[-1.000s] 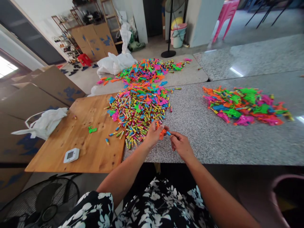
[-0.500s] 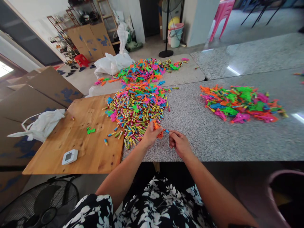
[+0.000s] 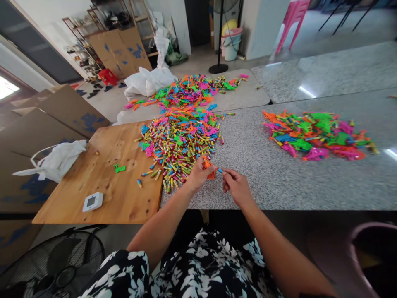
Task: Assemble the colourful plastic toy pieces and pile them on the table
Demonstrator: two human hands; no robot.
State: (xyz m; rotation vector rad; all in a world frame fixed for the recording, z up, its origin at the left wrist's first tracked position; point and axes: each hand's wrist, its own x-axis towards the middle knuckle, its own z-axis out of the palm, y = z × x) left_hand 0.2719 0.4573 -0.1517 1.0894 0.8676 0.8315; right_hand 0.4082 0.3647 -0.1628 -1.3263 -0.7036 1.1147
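My left hand [image 3: 199,174] is closed around an orange plastic toy gun [image 3: 211,175] near the front edge of the granite table. Between the fingertips of my right hand [image 3: 236,185] is a small tube with a blue wrapper [image 3: 220,170], its tip up against the toy gun's end. Just beyond my left hand lies a big heap of small wrapped tubes [image 3: 173,153], mixed at its far side with coloured toy guns [image 3: 192,120]. To the right is a separate pile of toy guns with tubes [image 3: 319,134].
On the wooden board [image 3: 124,198] at left lie a white digital device [image 3: 93,201], a green toy gun [image 3: 119,168] and a loose tube [image 3: 139,183]. Another colourful heap [image 3: 192,89] and a white bag [image 3: 149,80] are farther back. A floor fan [image 3: 58,265] stands at lower left.
The view has shifted slightly. Both hands keep their hold on the toy gun and the blue tube, still end to end, with little visible movement.
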